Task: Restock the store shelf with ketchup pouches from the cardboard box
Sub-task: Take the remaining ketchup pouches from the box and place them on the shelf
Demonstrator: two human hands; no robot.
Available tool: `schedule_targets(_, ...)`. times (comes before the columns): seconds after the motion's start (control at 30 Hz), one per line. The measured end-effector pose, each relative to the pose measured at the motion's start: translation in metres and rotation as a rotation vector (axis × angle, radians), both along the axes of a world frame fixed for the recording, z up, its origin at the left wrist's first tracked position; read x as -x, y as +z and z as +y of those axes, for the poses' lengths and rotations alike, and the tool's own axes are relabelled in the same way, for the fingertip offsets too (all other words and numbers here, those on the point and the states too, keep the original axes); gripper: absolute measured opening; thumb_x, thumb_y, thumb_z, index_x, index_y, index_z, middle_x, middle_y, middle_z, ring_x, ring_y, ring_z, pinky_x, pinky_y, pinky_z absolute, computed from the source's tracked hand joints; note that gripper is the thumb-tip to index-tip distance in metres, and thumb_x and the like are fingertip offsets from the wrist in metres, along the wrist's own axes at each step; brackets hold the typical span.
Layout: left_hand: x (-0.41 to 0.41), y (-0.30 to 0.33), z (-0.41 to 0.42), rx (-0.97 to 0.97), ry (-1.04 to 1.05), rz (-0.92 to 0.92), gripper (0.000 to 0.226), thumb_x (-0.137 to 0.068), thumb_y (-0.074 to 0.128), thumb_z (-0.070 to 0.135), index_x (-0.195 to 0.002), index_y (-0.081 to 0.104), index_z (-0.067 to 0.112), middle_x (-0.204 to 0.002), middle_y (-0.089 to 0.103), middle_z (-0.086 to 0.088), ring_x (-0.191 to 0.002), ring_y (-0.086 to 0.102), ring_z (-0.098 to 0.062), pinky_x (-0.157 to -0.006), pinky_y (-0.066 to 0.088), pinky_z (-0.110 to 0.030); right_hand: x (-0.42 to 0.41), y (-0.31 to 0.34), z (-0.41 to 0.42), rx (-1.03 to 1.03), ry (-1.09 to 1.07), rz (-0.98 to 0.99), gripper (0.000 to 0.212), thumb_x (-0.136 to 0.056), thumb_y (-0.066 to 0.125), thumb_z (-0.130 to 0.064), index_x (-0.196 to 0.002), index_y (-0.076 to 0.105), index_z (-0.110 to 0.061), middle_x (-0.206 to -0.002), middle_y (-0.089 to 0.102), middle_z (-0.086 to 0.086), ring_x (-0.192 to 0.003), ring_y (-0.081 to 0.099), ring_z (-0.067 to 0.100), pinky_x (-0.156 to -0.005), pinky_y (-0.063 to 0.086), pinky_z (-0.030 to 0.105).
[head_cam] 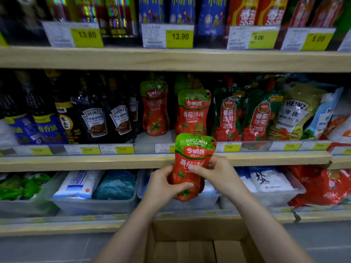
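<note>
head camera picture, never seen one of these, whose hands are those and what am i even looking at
This is one picture from a wide-angle camera worn on a person's head, looking forward and down, so the two bare arms reaching in from the bottom are the wearer's own. No machine is involved.

The left hand and right hand both hold one red and green ketchup pouch, upright, in front of the pale wooden middle shelf. The left grip is low on the pouch, the right grip at its middle.

On that shelf stand matching red and green pouches, dark sauce bottles to their left and other pouches to their right, with yellow price tags along the edge.

Below the arms is an open brown cardboard box.
</note>
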State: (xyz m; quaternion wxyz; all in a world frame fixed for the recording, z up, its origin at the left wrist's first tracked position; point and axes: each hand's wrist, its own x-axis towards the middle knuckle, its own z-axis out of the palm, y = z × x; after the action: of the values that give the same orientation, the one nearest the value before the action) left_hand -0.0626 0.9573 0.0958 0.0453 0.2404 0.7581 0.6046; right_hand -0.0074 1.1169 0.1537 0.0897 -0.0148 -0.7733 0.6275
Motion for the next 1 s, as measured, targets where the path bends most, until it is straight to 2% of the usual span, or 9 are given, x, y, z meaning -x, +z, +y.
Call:
schedule_targets(0.1,0.019,0.038,-0.017,-0.054,0.092,0.113,0.035,-0.053,0.081,0.039,-0.084,0.067,0.050,-0.077,0.072,0.022,-0.070,0.066,0.004,-0.061,0.050,-0.013,0.022,0.036,-0.019,-0.062,0.011,0.170,0.015,-0.071,0.078,-0.021,-0.082,0.070,-0.027,-0.078,0.074,-0.014,-0.078,0.069,0.001,-0.067,0.054,0.016)
schedule_targets(0.2,0.047,0.076,-0.037,0.020,0.206,0.289,0.030,-0.053,0.078,0.048,-0.080,0.065,0.046,-0.073,0.070,0.021,-0.068,0.063,0.006,-0.062,0.048,-0.014,0.049,0.068,-0.040,-0.168,0.018,0.268,0.014,-0.073,0.076,-0.023,-0.084,0.069,-0.029,-0.086,0.073,-0.010,-0.083,0.068,0.002,-0.076,0.057,0.025)
schedule_targets(0.27,0.064,0.092,-0.046,0.069,0.266,0.344,0.028,-0.056,0.081,0.043,-0.075,0.061,0.048,-0.067,0.066,0.023,-0.066,0.060,0.008,-0.061,0.047,-0.016,0.068,0.081,-0.051,-0.219,0.017,0.295,0.017,-0.074,0.075,-0.022,-0.090,0.070,-0.023,-0.090,0.073,-0.005,-0.087,0.067,0.004,-0.081,0.055,0.028)
schedule_targets(0.37,0.086,0.095,-0.049,0.075,0.301,0.347,0.032,-0.063,0.084,0.024,-0.076,0.061,0.041,-0.065,0.063,0.024,-0.063,0.058,0.013,-0.058,0.043,-0.009,0.092,0.086,-0.060,-0.266,-0.004,0.284,0.024,-0.075,0.075,-0.022,-0.097,0.070,-0.015,-0.095,0.072,0.000,-0.087,0.064,0.004,-0.082,0.051,0.025)
schedule_targets(0.47,0.097,0.087,-0.046,0.077,0.331,0.327,0.031,-0.065,0.084,0.019,-0.082,0.062,0.031,-0.068,0.062,0.019,-0.059,0.054,0.018,-0.054,0.038,-0.003,0.105,0.077,-0.065,-0.274,-0.017,0.266,0.025,-0.076,0.074,-0.022,-0.099,0.068,-0.014,-0.099,0.072,0.004,-0.087,0.063,0.005,-0.081,0.049,0.022)
schedule_targets(0.57,0.103,0.072,-0.041,0.110,0.326,0.318,0.032,-0.066,0.083,0.020,-0.086,0.060,0.030,-0.069,0.057,0.025,-0.061,0.054,0.021,-0.054,0.037,0.001,0.114,0.060,-0.064,-0.282,-0.060,0.225,0.031,-0.078,0.072,-0.022,-0.106,0.065,-0.010,-0.105,0.070,0.008,-0.096,0.064,0.014,-0.089,0.051,0.033)
schedule_targets(0.67,0.110,0.063,-0.038,0.133,0.293,0.304,0.035,-0.066,0.082,0.024,-0.093,0.059,0.028,-0.077,0.064,0.017,-0.072,0.060,0.012,-0.065,0.044,-0.004,0.120,0.048,-0.060,-0.272,-0.101,0.177,0.040,-0.081,0.068,-0.028,-0.116,0.057,-0.010,-0.112,0.067,0.006,-0.104,0.061,0.018,-0.093,0.049,0.038)
schedule_targets(0.77,0.117,0.061,-0.037,0.154,0.272,0.255,0.042,-0.069,0.081,0.027,-0.104,0.059,0.017,-0.095,0.070,0.000,-0.089,0.066,-0.013,-0.080,0.053,-0.030,0.127,0.046,-0.060,-0.306,-0.126,0.171,0.046,-0.083,0.065,-0.032,-0.121,0.049,-0.011,-0.117,0.064,0.006,-0.108,0.060,0.020,-0.093,0.049,0.036)
schedule_targets(1.0,0.115,0.066,-0.041,0.316,0.289,0.274,0.040,-0.075,0.074,0.036,-0.107,0.061,0.016,-0.097,0.069,0.000,-0.086,0.064,-0.013,-0.071,0.046,-0.025,0.133,0.044,-0.065,-0.351,-0.159,0.117,0.045,-0.087,0.060,-0.032,-0.122,0.043,-0.008,-0.119,0.061,0.010,-0.108,0.059,0.025,-0.083,0.046,0.029)
